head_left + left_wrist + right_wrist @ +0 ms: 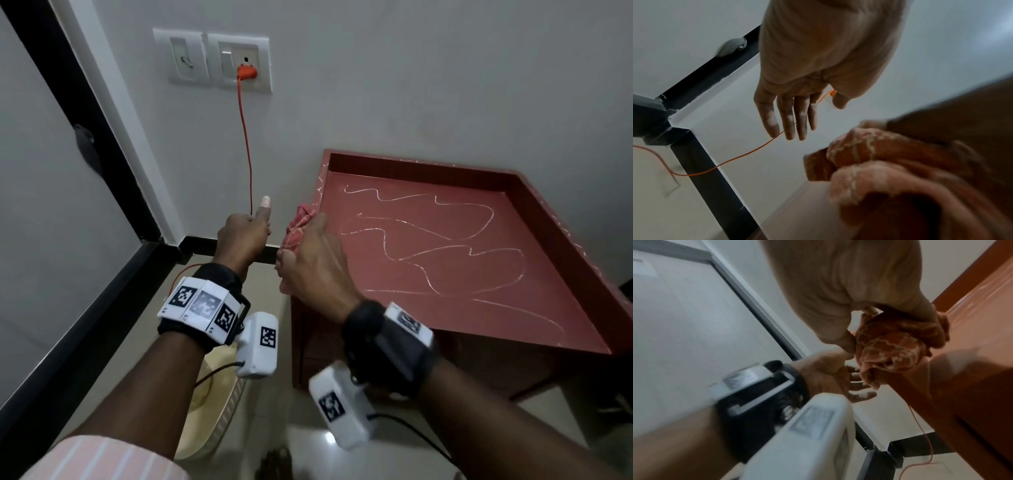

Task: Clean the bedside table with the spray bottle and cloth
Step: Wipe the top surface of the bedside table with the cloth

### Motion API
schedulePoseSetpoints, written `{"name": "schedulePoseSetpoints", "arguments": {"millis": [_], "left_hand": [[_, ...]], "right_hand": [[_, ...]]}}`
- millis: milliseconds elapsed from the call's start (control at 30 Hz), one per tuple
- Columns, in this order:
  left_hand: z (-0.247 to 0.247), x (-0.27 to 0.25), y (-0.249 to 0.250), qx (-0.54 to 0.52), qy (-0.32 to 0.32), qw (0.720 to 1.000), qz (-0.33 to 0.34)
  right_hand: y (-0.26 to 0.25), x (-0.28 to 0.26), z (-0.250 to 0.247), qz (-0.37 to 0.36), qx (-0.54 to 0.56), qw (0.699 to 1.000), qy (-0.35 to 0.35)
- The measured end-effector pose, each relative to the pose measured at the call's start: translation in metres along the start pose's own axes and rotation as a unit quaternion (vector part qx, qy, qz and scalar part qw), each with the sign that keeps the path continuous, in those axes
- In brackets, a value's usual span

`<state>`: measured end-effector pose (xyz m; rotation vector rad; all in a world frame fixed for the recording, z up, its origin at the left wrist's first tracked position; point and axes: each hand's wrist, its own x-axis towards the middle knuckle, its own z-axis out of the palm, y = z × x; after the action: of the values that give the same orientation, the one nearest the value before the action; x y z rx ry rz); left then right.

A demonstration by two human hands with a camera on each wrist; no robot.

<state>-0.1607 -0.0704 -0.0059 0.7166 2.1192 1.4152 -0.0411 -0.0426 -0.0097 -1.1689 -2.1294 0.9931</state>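
Note:
The red bedside table (445, 240) has a raised rim, and thin white squiggly lines run across its top. My right hand (315, 260) hovers at the table's near left corner and grips a bunched red patterned cloth (298, 226). The right wrist view shows that cloth (890, 345) balled inside my curled fingers (925, 318), beside the table's edge (972, 321). My left hand (245, 233) floats just left of the cloth, thumb up and holding nothing. In the left wrist view its fingers (793, 116) are straight and relaxed, with the cloth (859, 151) close by. No spray bottle is in view.
An orange cable (246, 137) hangs from a plug (247, 72) in the wall socket, passes behind my left hand and trails onto the floor. A dark door frame (102, 137) stands to the left. A cream ribbed object (212, 411) sits on the floor under my left forearm.

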Motion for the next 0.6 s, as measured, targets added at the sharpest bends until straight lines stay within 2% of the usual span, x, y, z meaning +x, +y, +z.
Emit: {"name": "schedulePoseSetpoints", "arguments": {"millis": [100,233,300,367,500,533,600], "left_hand": [[0.000,-0.008,0.000,0.030,-0.014,0.999,0.006],[-0.006,-0.014,0.005,0.032,-0.020,0.999,0.012],[-0.010,-0.013,0.006,0.025,-0.018,0.999,0.011],[-0.012,-0.014,0.006,0.023,-0.017,1.000,0.012],[-0.010,-0.015,0.006,0.020,-0.025,0.999,0.011],[-0.009,-0.015,0.007,0.024,-0.026,0.999,0.011],[-0.007,-0.014,0.008,0.037,-0.027,0.999,0.010]], "right_hand": [[-0.012,0.041,-0.007,0.083,0.066,0.994,0.006],[-0.005,0.063,-0.044,0.085,0.020,0.995,0.051],[-0.004,0.059,-0.063,0.061,-0.031,0.992,0.104],[-0.009,0.054,-0.076,0.002,-0.078,0.984,0.163],[-0.028,0.038,-0.085,-0.101,-0.189,0.951,0.224],[-0.029,0.035,-0.081,-0.109,-0.181,0.955,0.207],[-0.032,0.031,-0.070,-0.071,-0.091,0.990,0.085]]}}
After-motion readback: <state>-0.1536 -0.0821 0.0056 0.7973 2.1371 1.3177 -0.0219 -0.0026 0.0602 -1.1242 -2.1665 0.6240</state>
